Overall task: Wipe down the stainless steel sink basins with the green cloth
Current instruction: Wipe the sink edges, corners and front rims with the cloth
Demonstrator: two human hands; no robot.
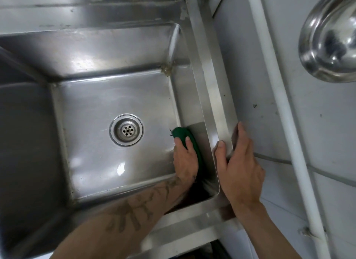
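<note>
Green cloth [187,141] sits pressed against the right inner wall of the sink basin [115,108], low down where that wall meets the floor, to the right of the drain [126,130]. The left hand [185,160] is clamped on it, fingers curled over its near end and one fingertip lying across the green fabric, so only the far rounded end and a strip along the wall show. A few dark threads stick out from the cloth's far tip, toward the drain.

Nearest the camera, the left forearm [134,206], marked with dark tattoo lines, crosses the basin's front rim and slants down into the near right corner. The right hand [238,162] rests outside the basin, on the flat right rim [213,96], fingers spread and laid over the rim's outer edge, thumb along its top; it grips nothing but the steel. The two hands are apart, with the right wall and rim between them.

Left of the cloth the basin floor lies open around the drain, right across to the left wall. Beyond the cloth, the right wall runs clear to the far right corner, where a brownish crust [167,70] clings to the seam. Past the rim, a white pipe [277,108] slants along a pale wall, and a shiny steel bowl [329,37] hangs at the far right.
</note>
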